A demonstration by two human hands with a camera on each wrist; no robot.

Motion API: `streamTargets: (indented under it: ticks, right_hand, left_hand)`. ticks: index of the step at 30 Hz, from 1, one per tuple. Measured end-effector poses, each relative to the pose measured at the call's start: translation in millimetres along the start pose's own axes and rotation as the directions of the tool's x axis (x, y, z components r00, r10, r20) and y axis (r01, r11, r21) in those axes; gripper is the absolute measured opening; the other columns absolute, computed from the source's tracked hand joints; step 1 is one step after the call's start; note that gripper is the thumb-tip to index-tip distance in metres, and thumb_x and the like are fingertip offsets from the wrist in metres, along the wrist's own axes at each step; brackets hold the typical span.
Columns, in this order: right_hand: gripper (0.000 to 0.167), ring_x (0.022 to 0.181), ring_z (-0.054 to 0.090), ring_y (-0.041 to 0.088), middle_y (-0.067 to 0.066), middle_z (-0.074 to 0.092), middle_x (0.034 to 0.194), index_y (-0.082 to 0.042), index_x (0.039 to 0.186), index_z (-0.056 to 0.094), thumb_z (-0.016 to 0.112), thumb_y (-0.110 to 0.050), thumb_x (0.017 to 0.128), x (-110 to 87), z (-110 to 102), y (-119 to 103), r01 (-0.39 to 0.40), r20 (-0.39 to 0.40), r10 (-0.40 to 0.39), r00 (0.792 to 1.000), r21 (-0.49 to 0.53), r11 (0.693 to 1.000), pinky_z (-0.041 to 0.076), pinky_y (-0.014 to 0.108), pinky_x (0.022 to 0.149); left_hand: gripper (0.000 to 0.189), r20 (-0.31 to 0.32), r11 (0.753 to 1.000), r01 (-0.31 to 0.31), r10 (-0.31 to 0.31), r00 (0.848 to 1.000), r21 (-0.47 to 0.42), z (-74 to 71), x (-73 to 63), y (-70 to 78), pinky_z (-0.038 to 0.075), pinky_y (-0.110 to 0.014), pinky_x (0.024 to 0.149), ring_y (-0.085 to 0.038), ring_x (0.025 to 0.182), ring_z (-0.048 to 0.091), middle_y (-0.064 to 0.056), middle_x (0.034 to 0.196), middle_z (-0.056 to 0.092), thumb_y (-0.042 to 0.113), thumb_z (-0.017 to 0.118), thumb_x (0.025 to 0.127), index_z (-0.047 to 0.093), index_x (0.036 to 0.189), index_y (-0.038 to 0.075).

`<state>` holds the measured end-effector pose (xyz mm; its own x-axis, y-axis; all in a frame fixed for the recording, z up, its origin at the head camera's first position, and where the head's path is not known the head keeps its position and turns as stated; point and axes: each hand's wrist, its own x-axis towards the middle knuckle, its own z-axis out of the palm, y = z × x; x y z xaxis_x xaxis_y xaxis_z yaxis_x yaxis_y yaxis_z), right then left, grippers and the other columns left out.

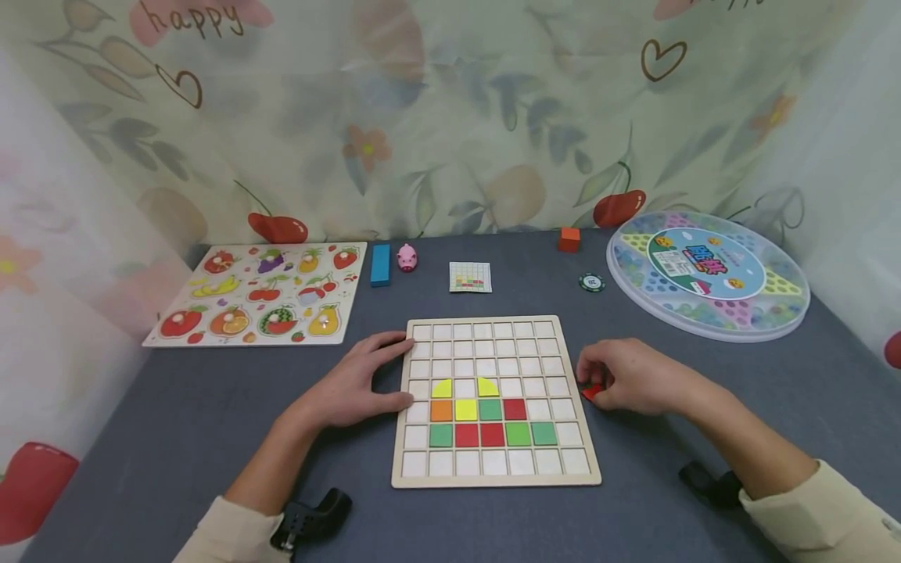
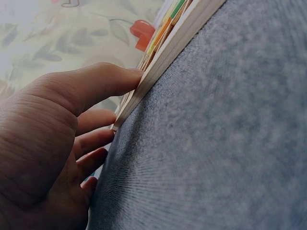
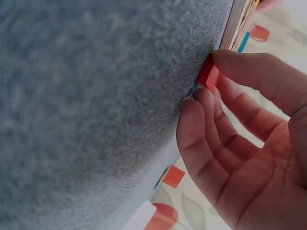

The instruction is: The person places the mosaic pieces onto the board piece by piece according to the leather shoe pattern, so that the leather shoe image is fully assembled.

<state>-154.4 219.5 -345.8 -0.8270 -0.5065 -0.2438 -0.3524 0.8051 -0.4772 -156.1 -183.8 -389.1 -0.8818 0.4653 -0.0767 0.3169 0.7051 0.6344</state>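
Observation:
A wooden grid board [image 1: 496,482] lies in the middle of the table. Coloured square tiles fill part of two lower rows, and two yellow quarter-round tiles [image 1: 487,387] sit one row higher. At the board's left edge, my left hand [image 1: 357,381] touches the wood with thumb and fingertips, the fingers extended; the thumb [image 2: 108,79] is on the rim in the left wrist view. Just off the right edge, my right hand [image 1: 629,377] pinches a small red tile [image 3: 208,73] between thumb and fingers, close over the table. Its exact shape is partly covered by the fingers.
Along the back stand a fruit puzzle board [image 1: 242,301], a blue block [image 1: 380,266], a pink pig figure [image 1: 407,258], a small pattern card [image 1: 470,277], an orange-red cube [image 1: 568,240] and a poker chip [image 1: 592,283]. A round game box [image 1: 711,274] lies at the back right.

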Motion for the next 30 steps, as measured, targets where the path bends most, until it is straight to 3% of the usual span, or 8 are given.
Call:
streamTargets:
  ticks: [5, 11, 18, 26, 30]
  right_hand:
    - [0.011, 0.075, 0.052, 0.013, -0.003, 0.058, 0.08, -0.016, 0.096, 0.072, 0.078, -0.012, 0.087, -1.3, -1, 2, -0.016, 0.008, 0.015, 1.0, 0.01, 1.0, 0.043, 0.029, 0.065]
    - [0.012, 0.076, 0.055, 0.016, -0.003, 0.062, 0.081, -0.02, 0.103, 0.076, 0.076, -0.016, 0.092, -7.2, -10, 3, -0.013, -0.006, 0.014, 1.0, 0.134, 0.991, 0.046, 0.029, 0.064]
    - [0.017, 0.075, 0.059, 0.017, -0.001, 0.065, 0.079, -0.012, 0.092, 0.069, 0.082, -0.02, 0.087, 1.9, -10, -11, 0.0, -0.032, 0.009, 0.999, 0.274, 0.962, 0.048, 0.028, 0.066]
    - [0.024, 0.074, 0.065, 0.021, 0.007, 0.067, 0.089, -0.003, 0.116, 0.071, 0.073, -0.013, 0.094, 11.8, -2, -24, -0.014, 0.072, -0.02, 0.997, 0.441, 0.897, 0.058, 0.031, 0.069]
    - [0.019, 0.077, 0.064, 0.021, 0.007, 0.068, 0.089, -0.005, 0.112, 0.074, 0.072, -0.011, 0.094, 15.1, 1, -29, -0.007, 0.082, -0.032, 0.996, 0.435, 0.901, 0.057, 0.031, 0.071]
  left_hand:
    - [0.082, 0.003, 1.0, 0.002, -0.002, 1.0, -0.001, 0.9, 0.3, 0.0, 0.037, -0.063, 0.114, -0.037, 0.149, 0.03, -0.012, 0.166, 0.033, 0.041, 0.077, 0.089, 0.043, 0.159, 0.014]
    - [0.082, 0.007, 1.0, 0.006, -0.006, 1.0, -0.005, 0.4, 1.2, 1.3, 0.035, -0.064, 0.115, -0.037, 0.15, 0.029, -0.011, 0.166, 0.032, 0.041, 0.077, 0.089, 0.043, 0.159, 0.015]
    - [0.082, 0.005, 1.0, 0.014, -0.014, 1.0, -0.007, -1.0, -0.9, 0.6, 0.035, -0.064, 0.115, -0.037, 0.15, 0.028, -0.011, 0.166, 0.031, 0.041, 0.077, 0.089, 0.043, 0.159, 0.015]
    - [0.082, 0.002, 1.0, 0.007, -0.007, 1.0, -0.008, -0.8, -0.6, -0.4, 0.034, -0.064, 0.115, -0.037, 0.15, 0.029, -0.011, 0.166, 0.032, 0.041, 0.077, 0.089, 0.043, 0.159, 0.015]
    - [0.082, 0.006, 1.0, 0.008, -0.008, 1.0, -0.007, -0.7, 0.0, -0.3, 0.034, -0.064, 0.115, -0.037, 0.149, 0.029, -0.011, 0.166, 0.032, 0.042, 0.077, 0.089, 0.043, 0.159, 0.015]
